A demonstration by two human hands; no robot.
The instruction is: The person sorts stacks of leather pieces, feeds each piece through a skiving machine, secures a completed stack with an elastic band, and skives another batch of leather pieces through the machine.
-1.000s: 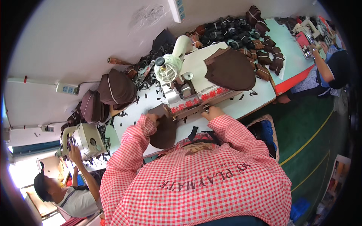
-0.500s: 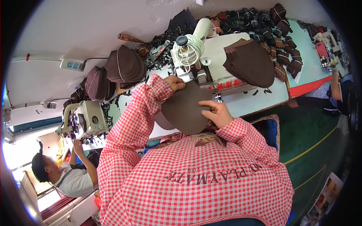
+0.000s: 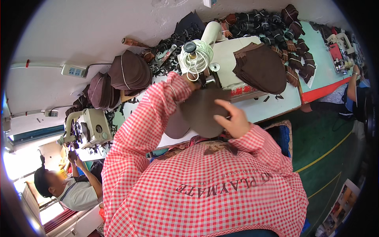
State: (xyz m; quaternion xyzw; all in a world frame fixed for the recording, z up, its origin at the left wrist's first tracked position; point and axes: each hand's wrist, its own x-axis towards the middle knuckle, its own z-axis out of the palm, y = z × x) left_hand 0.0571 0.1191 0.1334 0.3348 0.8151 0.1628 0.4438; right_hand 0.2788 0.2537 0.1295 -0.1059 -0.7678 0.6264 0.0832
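Observation:
A dark brown rounded flat piece (image 3: 203, 123), leather-like, lies tilted with its upper end at the front of a cream machine (image 3: 233, 59). Beside the machine's working head, my left hand (image 3: 193, 83) is at the upper left edge of the piece; its fingers are mostly hidden by the checked sleeve and blurred. The thumb and forefinger of my right hand (image 3: 235, 119) are spread apart and touch the face of the piece near its right edge. Partly under it, a purplish-brown piece (image 3: 175, 127) shows on the pale table.
A fanned stack of brown pieces (image 3: 262, 67) rests on the machine's bed. Tied brown bundles (image 3: 128, 71) stand at left, and tied dark strips (image 3: 268, 27) at the back. A coiled white cable (image 3: 197, 55) hangs on the machine. A person (image 3: 75, 189) works at left, another (image 3: 357, 94) far right.
The brown piece has moved toward the machine and turned slightly, its upper end now at the working head. My left hand moved right and up; my right hand shifted slightly right, its fingers spreading.

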